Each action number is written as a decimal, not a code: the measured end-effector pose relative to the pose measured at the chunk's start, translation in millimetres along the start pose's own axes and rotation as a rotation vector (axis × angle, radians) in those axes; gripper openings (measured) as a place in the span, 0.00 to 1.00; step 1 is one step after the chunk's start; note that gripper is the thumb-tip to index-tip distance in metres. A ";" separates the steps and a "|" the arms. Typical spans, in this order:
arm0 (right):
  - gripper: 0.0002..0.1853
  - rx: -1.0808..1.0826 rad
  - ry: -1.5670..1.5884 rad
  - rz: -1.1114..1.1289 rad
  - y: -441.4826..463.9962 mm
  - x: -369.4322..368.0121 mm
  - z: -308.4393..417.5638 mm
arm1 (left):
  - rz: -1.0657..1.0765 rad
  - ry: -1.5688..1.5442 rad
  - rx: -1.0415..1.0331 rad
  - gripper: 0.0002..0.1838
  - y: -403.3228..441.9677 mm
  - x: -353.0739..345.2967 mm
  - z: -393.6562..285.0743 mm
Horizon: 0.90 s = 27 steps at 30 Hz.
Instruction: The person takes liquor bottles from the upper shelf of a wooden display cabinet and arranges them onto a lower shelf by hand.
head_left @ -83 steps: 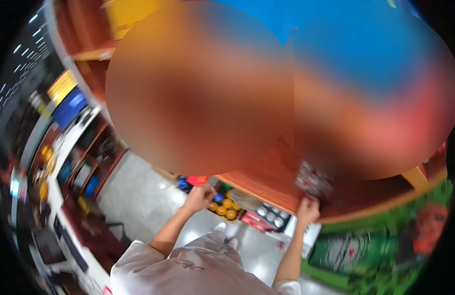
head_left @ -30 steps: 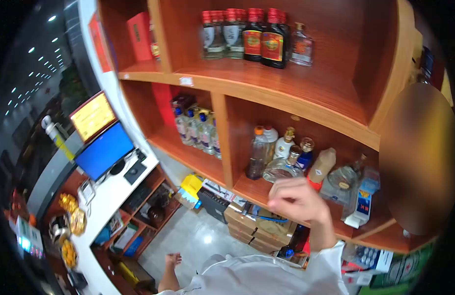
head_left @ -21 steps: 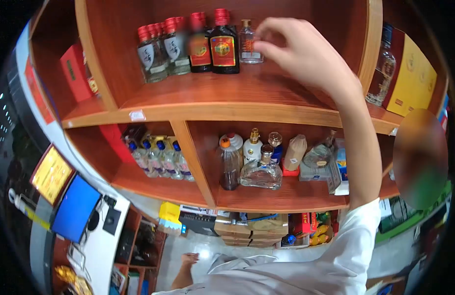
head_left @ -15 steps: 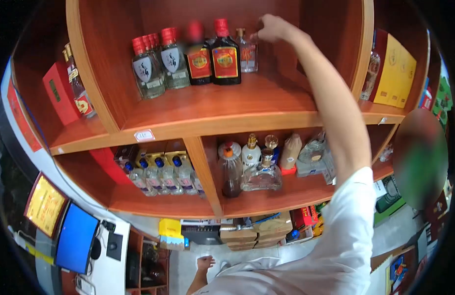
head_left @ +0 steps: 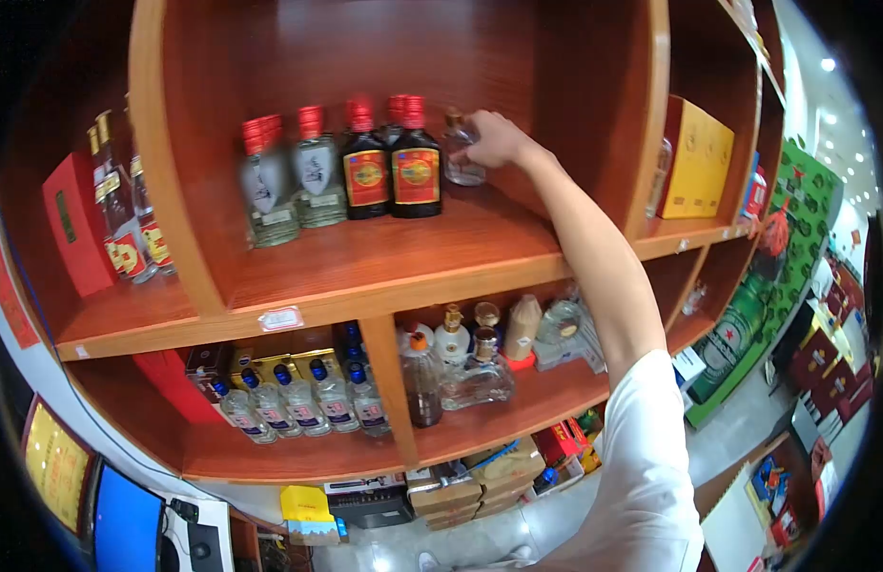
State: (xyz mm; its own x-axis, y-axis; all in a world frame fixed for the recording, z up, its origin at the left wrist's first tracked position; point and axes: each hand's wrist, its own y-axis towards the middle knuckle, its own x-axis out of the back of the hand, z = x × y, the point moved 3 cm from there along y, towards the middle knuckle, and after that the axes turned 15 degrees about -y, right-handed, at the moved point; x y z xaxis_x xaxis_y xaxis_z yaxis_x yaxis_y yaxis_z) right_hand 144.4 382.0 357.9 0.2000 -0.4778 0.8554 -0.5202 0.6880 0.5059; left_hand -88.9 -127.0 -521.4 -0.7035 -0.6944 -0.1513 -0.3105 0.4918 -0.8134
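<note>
The small clear bottle is gripped by the right hand, its fingers closed about the bottle's right side; whether its base is lifted cannot be told. It is held at the right end of a row on the upper shelf, just beside dark red-capped bottles. Farther left, clear red-capped bottles are lined up. Below, blue-capped bottles and a wide glass bottle are kept in separate compartments.

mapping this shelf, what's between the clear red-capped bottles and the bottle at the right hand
Dark red-capped bottles, in the head view.
</note>
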 end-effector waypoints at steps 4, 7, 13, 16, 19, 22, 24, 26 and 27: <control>0.25 0.008 0.181 -0.496 -101.4 51.4 1.7 | 0.039 0.112 0.034 0.11 -10.8 -6.1 4.1; 0.17 0.067 0.535 -0.594 -250.2 88.3 -3.4 | 0.066 0.260 0.086 0.11 -9.8 -10.0 8.6; 0.21 -0.168 0.657 -0.026 -581.3 50.7 -57.7 | 0.182 0.592 0.152 0.11 24.8 -117.1 28.7; 0.21 -0.795 0.863 0.218 -716.0 -25.8 -90.1 | 0.316 0.797 0.175 0.12 13.4 -217.2 58.4; 0.23 -1.164 0.568 0.226 -812.4 -46.0 -93.9 | 0.570 1.056 0.007 0.15 -17.3 -346.4 93.7; 0.23 -1.319 0.698 0.204 -861.8 -52.4 -107.9 | 0.897 0.969 -0.043 0.19 -95.1 -481.0 135.8; 0.24 -1.362 0.713 0.216 -869.6 -55.2 -126.0 | 1.169 1.015 0.056 0.26 -227.5 -570.9 125.0; 0.23 -1.351 0.664 0.205 -870.9 -73.6 -156.8 | 1.420 1.064 0.129 0.31 -307.7 -636.9 119.6; 0.23 -1.341 0.634 0.201 -869.3 -83.9 -174.4 | 1.560 1.091 0.084 0.33 -329.3 -663.6 120.7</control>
State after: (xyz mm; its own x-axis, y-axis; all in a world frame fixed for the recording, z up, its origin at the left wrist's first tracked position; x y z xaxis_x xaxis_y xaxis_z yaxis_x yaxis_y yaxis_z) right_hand 724.7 -80.8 -134.3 0.7198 -0.2485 0.6482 0.4762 0.8561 -0.2007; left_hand 557.3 108.4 -220.9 -0.3367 0.8819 -0.3301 0.9118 0.2177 -0.3482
